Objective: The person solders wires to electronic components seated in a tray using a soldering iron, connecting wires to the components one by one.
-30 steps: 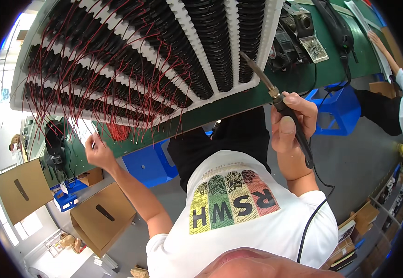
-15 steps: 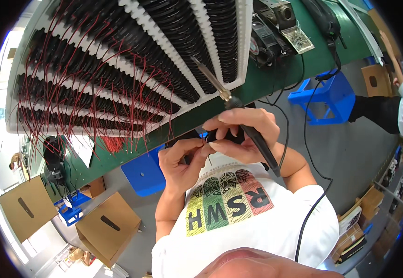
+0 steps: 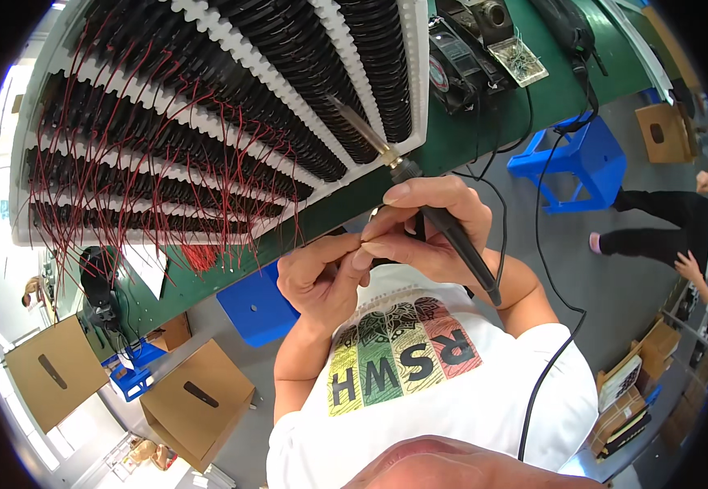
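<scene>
My right hand (image 3: 444,232) is closed around the black handle of a soldering iron (image 3: 466,259). The iron's metal tip points up and away, over the near edge of a white slotted tray (image 3: 419,81). Thumb and fingertips of my left hand (image 3: 321,273) are pinched together, meeting the fingertips of my right hand just before my chest. What they pinch is too small and covered to make out. Behind my right fingers a bit of something dark shows. Rows of thin black round-edged parts (image 3: 289,49) fill the tray, many with red wires (image 3: 199,122) hanging off the left side.
On the green table (image 3: 501,114) stand black devices (image 3: 456,69) and a small dish of wire scraps (image 3: 518,61). The iron's cord (image 3: 562,306) loops down at my right. Blue stools (image 3: 570,171), cardboard boxes (image 3: 195,399) and another person (image 3: 655,220) are around.
My fingertips have drawn closer together, and the dark thing between my hands is now mostly covered. The view has shifted slightly. The other person at the right has come further into view.
</scene>
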Demonstrator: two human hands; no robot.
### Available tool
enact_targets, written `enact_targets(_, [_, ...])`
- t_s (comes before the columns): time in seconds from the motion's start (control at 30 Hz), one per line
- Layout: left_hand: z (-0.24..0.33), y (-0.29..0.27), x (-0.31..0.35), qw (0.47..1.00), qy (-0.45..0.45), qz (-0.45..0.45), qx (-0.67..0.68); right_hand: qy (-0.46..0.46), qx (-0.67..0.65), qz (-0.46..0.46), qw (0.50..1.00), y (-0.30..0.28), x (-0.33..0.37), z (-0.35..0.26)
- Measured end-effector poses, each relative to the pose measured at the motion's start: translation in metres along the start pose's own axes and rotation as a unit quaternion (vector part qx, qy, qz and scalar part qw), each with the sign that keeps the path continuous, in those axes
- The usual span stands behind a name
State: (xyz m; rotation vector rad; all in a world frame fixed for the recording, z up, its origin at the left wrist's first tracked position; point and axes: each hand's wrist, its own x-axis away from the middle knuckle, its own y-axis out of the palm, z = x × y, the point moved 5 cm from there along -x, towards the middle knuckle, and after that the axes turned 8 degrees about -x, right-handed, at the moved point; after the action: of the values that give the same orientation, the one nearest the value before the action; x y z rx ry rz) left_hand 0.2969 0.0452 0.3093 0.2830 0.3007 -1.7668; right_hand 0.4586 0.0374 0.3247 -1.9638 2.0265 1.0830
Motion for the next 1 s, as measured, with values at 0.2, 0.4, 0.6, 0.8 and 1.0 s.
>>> enact_targets(0.2, [-0.004, 0.001, -0.01, 0.992, -0.018, 0.107, 0.065, -0.038, 0.032, 0.002, 0.999, 0.0, -0.002, 0.0])
enact_targets(0.4, [-0.026, -0.023, -0.041, 0.964, -0.035, 0.185, -0.189, -0.063, 0.206, -0.007, 0.977, -0.007, -0.012, -0.021])
enact_targets(0.6, [-0.032, -0.025, -0.047, 0.95, 0.013, 0.196, -0.242, -0.084, 0.282, -0.032, 0.955, -0.002, -0.02, -0.023])
enact_targets(0.8, [-0.031, -0.023, -0.044, 0.953, 0.012, 0.214, -0.215, -0.055, 0.236, -0.014, 0.97, -0.003, -0.018, -0.009])
enact_targets(1.0, [-0.034, -0.022, -0.043, 0.95, 0.02, 0.221, -0.22, -0.036, 0.247, -0.022, 0.968, -0.005, -0.02, -0.004])
